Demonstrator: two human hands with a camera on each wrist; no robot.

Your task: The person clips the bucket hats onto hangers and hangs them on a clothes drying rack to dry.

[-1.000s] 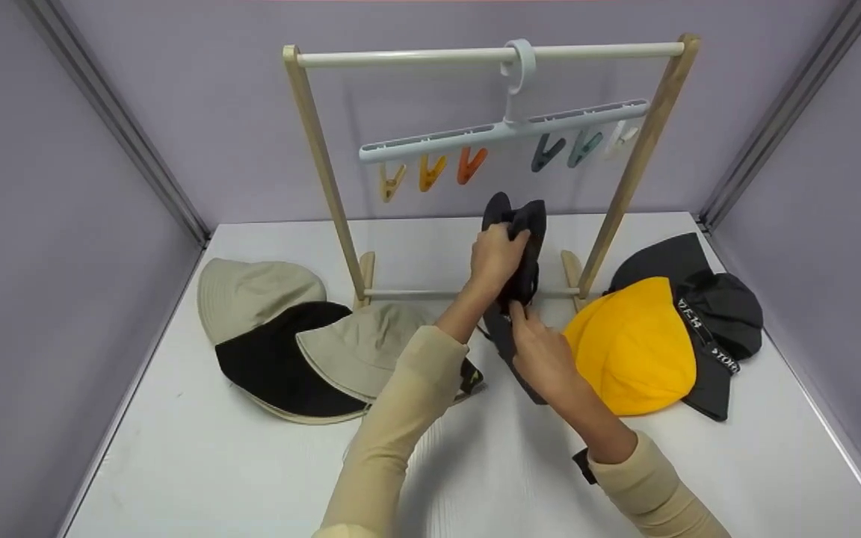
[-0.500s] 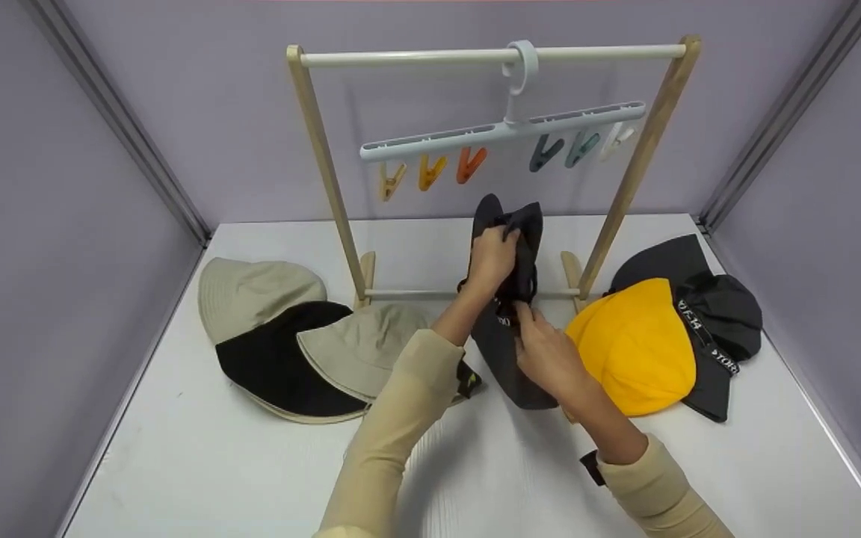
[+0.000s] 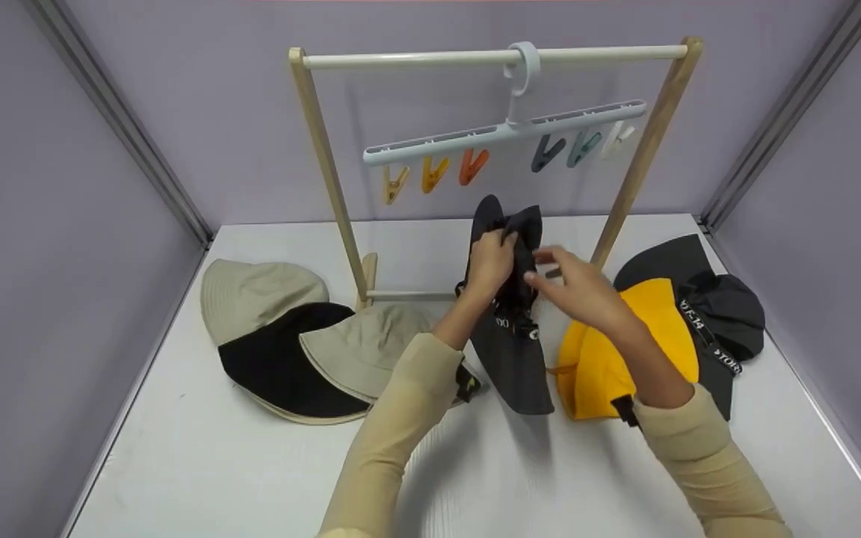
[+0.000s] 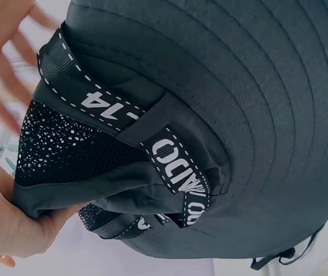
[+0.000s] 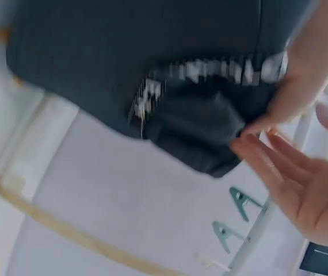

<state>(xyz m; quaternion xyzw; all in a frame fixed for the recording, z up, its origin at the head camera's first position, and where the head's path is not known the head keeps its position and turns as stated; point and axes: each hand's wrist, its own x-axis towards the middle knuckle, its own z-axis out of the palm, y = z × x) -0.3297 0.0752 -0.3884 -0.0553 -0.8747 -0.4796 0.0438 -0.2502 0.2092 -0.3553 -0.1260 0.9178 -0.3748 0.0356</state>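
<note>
A dark bucket hat (image 3: 511, 370) with a wide stitched brim hangs upright over the middle of the table, folded at its crown. My left hand (image 3: 490, 263) grips the crown from the left. In the left wrist view, that hand (image 4: 14, 221) pinches the cloth beside a mesh panel (image 4: 66, 144), and a white-lettered ribbon (image 4: 172, 158) runs round the crown. My right hand (image 3: 581, 290) is just right of the hat, fingers spread and slightly bent. In the right wrist view, the fingertips of this hand (image 5: 302, 184) overlap the hat's edge near my left fingers.
Behind stands a wooden rack (image 3: 323, 164) with a white bar, bearing a pale hanger (image 3: 468, 138) with several coloured clips. Beige and black bucket hats (image 3: 285, 366) lie overlapped at left. A yellow hat (image 3: 595, 373) and dark hats (image 3: 726, 306) lie at right.
My right hand has let go of the hat's lower edge and moved up and right, with its fingers spreading. The brim has turned more toward the head camera; my left hand keeps its grip.
</note>
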